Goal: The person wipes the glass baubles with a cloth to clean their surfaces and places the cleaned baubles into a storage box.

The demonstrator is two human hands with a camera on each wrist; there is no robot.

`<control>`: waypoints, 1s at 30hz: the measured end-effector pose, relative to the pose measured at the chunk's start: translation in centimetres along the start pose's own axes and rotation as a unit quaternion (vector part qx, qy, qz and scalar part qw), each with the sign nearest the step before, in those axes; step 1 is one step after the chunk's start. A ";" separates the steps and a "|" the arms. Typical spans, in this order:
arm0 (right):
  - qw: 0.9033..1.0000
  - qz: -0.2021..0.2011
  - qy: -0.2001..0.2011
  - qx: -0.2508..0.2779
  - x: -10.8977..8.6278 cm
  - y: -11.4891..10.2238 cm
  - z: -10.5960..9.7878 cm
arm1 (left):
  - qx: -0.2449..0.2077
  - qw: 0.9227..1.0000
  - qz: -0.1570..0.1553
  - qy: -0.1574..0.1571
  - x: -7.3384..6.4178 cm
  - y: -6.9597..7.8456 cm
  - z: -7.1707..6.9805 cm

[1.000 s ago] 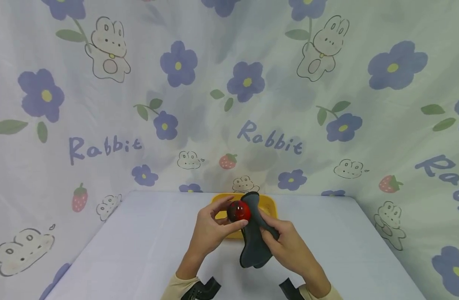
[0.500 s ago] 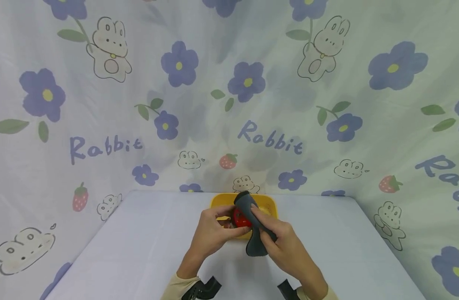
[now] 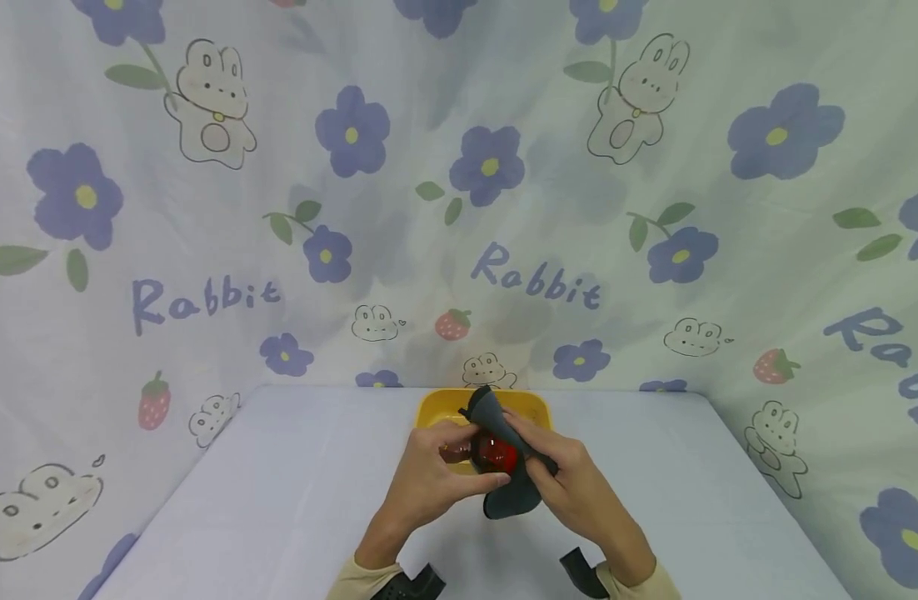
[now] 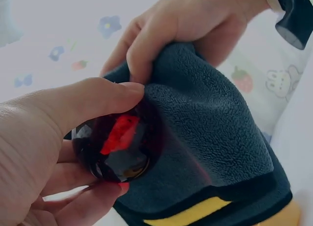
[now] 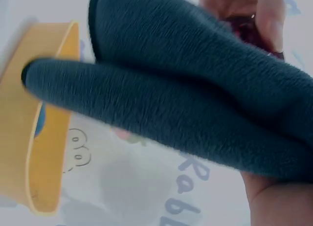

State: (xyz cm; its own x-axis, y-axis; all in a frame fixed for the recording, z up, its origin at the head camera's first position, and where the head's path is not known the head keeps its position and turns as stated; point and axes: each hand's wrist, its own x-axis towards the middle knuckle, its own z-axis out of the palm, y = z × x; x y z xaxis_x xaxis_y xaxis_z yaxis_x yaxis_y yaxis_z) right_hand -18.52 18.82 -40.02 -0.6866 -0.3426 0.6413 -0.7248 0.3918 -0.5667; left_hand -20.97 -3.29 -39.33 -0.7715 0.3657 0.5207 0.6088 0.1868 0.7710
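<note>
A glossy dark red ball [image 3: 496, 454] sits between the thumb and fingers of my left hand [image 3: 432, 467], held up in front of the yellow bin. My right hand [image 3: 571, 479] grips a dark blue-grey fleecy cloth [image 3: 513, 502] and lays it against the ball's right side. In the left wrist view the cloth [image 4: 210, 123] covers the far side of the ball [image 4: 110, 152], while my left thumb presses along its top edge. Folds of the cloth [image 5: 146, 103] hide most of the ball and part of my right hand in the right wrist view.
A yellow plastic bin [image 3: 424, 410] stands at the back of the white table [image 3: 294, 492], directly behind both hands. Beyond the table's far edge hangs a pale curtain [image 3: 399, 208] printed with rabbits, flowers and strawberries.
The cloth has gone from beside the ball to folded over its upper right side. My left hand has lowered the ball a little and turned it, with the right hand staying close.
</note>
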 end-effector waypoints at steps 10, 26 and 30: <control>0.996 0.037 -0.029 0.073 0.0 0.8 -0.2 | -0.002 1.000 0.002 0.011 -0.1 0.3 0.0; 0.994 0.057 -0.039 0.089 0.3 -0.4 -0.1 | -0.065 0.993 -0.052 0.082 0.5 -0.2 -0.5; 0.992 0.082 -0.036 0.084 0.2 -1.0 0.1 | -0.061 0.993 -0.056 0.088 0.5 -0.2 -0.4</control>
State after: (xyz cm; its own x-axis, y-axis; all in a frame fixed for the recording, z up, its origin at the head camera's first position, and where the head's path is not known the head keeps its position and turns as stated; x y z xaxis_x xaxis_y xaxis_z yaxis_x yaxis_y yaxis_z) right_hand -17.94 18.34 -39.40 -0.7940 -0.3478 0.4987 -0.5983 0.3017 -0.7423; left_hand -21.56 -3.52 -39.02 -0.8599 0.1817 0.4770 0.4989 0.1019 0.8606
